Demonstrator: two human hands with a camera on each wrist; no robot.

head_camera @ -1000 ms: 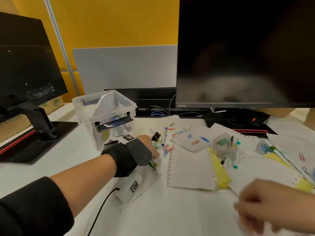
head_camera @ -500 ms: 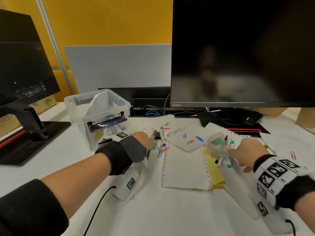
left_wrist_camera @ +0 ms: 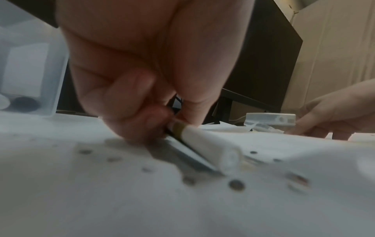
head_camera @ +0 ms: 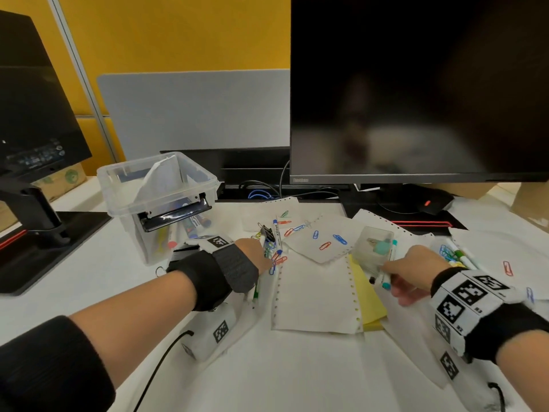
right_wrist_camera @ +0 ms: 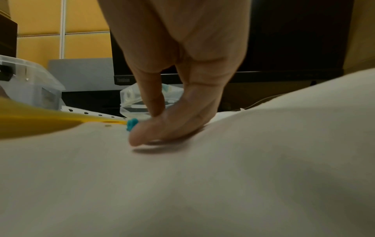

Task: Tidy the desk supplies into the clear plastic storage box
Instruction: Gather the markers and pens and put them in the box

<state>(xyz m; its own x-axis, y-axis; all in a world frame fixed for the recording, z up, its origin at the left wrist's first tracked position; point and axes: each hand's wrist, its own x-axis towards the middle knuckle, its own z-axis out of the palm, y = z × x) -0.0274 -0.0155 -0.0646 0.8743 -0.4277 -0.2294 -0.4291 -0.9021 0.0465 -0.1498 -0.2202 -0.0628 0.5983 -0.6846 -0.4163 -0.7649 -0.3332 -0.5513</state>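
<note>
- Left hand (head_camera: 252, 257) grip: fingers curled, pinching two pens (left_wrist_camera: 205, 154) low on the desk (head_camera: 297, 367). The wrist view shows a white barrel with a thinner barrel against it, both lying flat on the paper.
- Right hand (head_camera: 413, 272) grip: thumb and forefinger pressed together on a teal-capped marker (head_camera: 387, 281), which lies on the paper beside a small clear case (head_camera: 374, 245).
- Key relation: the box (head_camera: 157, 185) stands behind and left of the left hand, just beside that wrist. The left hand is much the nearer; the right hand is well apart from the box, with the paper sheets (head_camera: 315, 292) between.
- Long axis: the pens in the left grip run roughly from the fingers back towards the person. The teal marker runs roughly away from the person, cap end near.
- Box state: open, no lid in view. A folded white sheet (head_camera: 160, 179) stands tilted inside, and markers show through the near wall.
- Judgement: the left-hand pens need a lift over the near rim and a short move leftward. The tilted sheet narrows the opening and could deflect a long pen.
- Around the left grip: paper clips (head_camera: 323, 239) lie scattered, with a black binder clip (head_camera: 267, 233) and a blue marker (head_camera: 277, 233) just beyond the fingers. These could be dragged along on the lift.
- Further right: more markers (head_camera: 460, 257) and clips, not yet gathered.
- Behind: a monitor (head_camera: 416, 84); its stand does not block the path to the box.
</note>
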